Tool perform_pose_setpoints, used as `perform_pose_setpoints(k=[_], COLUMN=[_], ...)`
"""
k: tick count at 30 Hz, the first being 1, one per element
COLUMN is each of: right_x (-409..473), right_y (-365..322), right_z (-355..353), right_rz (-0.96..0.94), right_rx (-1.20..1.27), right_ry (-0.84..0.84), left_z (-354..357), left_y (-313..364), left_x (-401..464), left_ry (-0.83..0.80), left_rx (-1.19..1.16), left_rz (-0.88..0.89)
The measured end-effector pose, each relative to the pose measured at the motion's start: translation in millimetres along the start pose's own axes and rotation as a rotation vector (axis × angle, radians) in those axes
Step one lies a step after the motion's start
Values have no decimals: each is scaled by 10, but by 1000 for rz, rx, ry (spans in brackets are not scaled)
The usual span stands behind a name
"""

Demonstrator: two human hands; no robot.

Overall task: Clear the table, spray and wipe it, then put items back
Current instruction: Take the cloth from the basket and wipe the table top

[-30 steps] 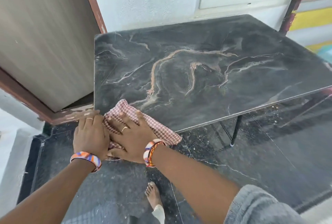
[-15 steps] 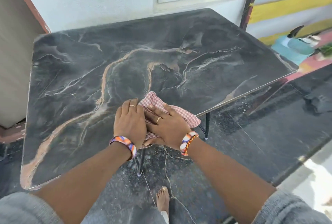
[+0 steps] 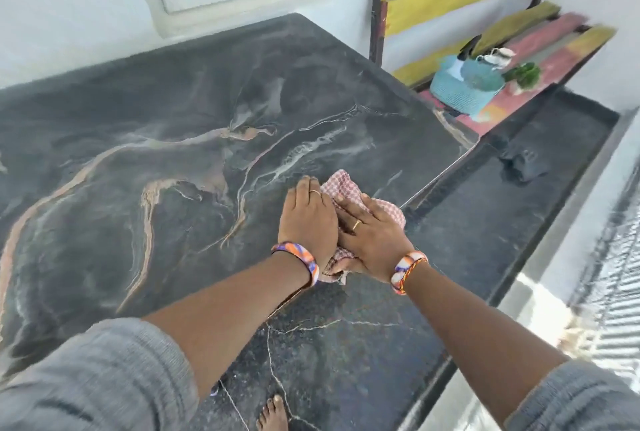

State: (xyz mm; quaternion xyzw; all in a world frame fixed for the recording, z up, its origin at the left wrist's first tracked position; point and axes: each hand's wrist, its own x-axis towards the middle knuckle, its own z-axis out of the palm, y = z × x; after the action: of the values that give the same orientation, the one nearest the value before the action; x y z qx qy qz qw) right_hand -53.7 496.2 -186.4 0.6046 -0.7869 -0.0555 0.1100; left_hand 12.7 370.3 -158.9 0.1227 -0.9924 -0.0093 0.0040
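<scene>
A dark marble-patterned table [image 3: 173,126] with tan veins fills the left and middle of the view. On its near edge towards the right lies a red-and-white checked cloth [image 3: 343,185]. My left hand [image 3: 308,219] and my right hand [image 3: 374,233] both press flat on the cloth, side by side, covering most of it. A corner of the cloth hangs over the table's edge below my wrists. Nothing else stands on the tabletop.
A striped red and yellow bench [image 3: 540,50] stands right of the table against the wall. On it sit a teal basket [image 3: 464,91] with a spray bottle and something green. A dark object [image 3: 523,162] lies on the black floor. My bare foot [image 3: 273,413] shows below.
Both hands have slid the cloth along the table's near edge from the left corner to near the right end. The view has swung right, bringing the bench into sight.
</scene>
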Motion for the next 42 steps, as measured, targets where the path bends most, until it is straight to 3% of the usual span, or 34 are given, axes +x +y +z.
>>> perform_pose_setpoints(k=[8,18,22,24,26,29,31,34,37,42], right_x=[-314,-586,-636,-652,-659,-659,-707,-855,-941,-568], right_y=[1165,2563,2899,2994,3079,3210,3301,3466,3615,3598], right_z=[208,524,573,656,673,597,515,387,239,-229], right_rz=[127,77,66,55,58,43,99,343,557,712], right_rx=[-51,12,38,178,289,260,243,255,181,340], right_ry=[1,-80,-83,-99,-197,-276,-338,-380,-333,-46], left_z=[40,70,66,66,49,-6,-54,-127,-260,-720], left_y=[817,1729,1940,2000,2039,2060,2065,2052,2013,1915], left_x=[1077,2103,2314,2383,2432,2479,2474,2423,2388,2444], left_ry=[-7,-28,-29,-37,-55,-92,-133,-188,-163,-315], left_rx=[32,58,71,89,115,147,152,104,-92,-800], left_rz=[132,26,-18,-18,-10,45,107,128,30,-150])
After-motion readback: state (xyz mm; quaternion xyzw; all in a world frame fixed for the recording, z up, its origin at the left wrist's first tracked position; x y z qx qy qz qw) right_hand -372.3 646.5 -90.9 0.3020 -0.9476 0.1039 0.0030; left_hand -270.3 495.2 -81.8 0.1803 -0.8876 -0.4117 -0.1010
